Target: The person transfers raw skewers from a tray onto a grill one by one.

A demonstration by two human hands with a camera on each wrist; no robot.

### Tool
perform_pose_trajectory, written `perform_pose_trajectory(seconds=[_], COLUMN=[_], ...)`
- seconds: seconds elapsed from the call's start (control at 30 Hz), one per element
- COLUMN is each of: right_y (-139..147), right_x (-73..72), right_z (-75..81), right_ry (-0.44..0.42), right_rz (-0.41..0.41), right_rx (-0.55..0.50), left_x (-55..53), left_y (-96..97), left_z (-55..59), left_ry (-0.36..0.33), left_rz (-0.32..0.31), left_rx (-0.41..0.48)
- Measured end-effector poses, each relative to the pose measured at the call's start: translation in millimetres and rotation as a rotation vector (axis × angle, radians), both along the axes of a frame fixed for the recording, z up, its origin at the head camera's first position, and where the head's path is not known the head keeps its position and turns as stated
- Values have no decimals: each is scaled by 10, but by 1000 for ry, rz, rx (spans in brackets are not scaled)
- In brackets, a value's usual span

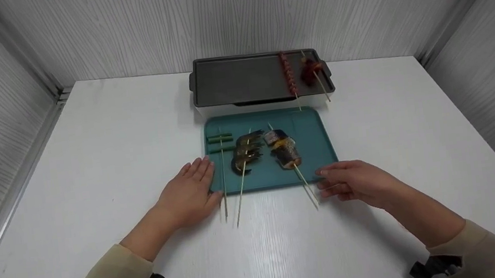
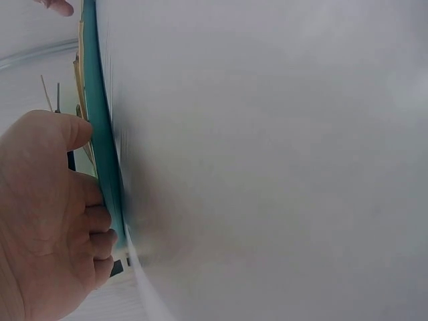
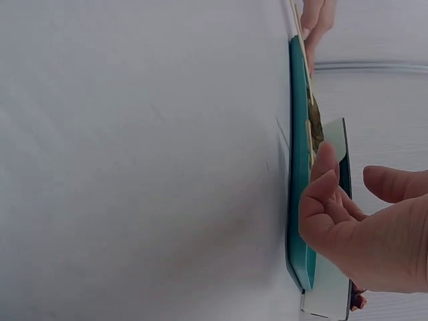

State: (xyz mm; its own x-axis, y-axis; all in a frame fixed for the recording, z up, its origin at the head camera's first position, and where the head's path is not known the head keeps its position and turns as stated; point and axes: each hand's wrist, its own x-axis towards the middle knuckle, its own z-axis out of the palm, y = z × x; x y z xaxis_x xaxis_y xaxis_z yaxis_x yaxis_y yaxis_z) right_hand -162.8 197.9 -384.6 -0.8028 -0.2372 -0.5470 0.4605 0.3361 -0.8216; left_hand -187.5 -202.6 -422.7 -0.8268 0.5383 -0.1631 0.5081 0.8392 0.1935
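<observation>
As the left hand [image 1: 188, 197] is lying outstretched, the right hand [image 1: 359, 181] loosely bent, the rectangular teal tray [image 1: 312, 134] mid-frame is looking stiff, light, grippable by its side rims [image 1: 329, 141].

Head view: high on near side, facing far and down; widest, covers tray [image 1: 314, 133], griddle [image 1: 236, 82] and most of table [image 1: 416, 147]. Left wrist view: low, close to left hand [image 1: 191, 194], facing far, rolled sideways. Right wrist view: likewise by right hand [image 1: 359, 182], rolled opposite. Both share tray's near edge.
</observation>
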Motion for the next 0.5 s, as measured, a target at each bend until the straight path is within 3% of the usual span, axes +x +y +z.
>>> perform_pose_trajectory(seconds=[0.5], right_y=[-103], right_x=[21], right_z=[-76], right_ry=[-19], right_rz=[16], right_rx=[4], left_x=[-6], left_y=[-7], left_z=[-20], left_ry=[-1], left_rz=[-4], left_rx=[-12])
